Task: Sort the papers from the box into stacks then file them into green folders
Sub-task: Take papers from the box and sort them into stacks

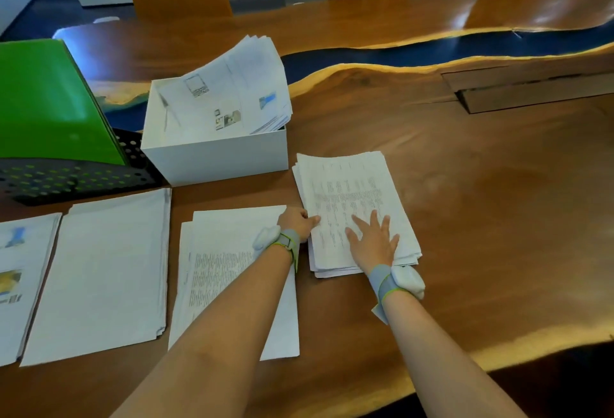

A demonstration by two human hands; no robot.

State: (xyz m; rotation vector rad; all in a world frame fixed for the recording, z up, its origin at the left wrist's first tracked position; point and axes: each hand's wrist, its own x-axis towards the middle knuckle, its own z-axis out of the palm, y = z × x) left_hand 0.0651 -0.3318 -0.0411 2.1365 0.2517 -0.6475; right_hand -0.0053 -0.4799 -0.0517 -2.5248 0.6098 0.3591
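Forearms lead to my right hand, fingers spread flat on the rightmost stack of 4 on the surface, left hand seemingly pinching its left edge, long axis pointing away.

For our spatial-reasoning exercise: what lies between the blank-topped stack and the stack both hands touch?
Head view: a text-printed stack lies between them, crossed by the left forearm.

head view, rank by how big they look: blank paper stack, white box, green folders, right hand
1. blank-topped white paper stack
2. open white cardboard box and upright green folders: alike, folders cropped, unranked
3. right hand
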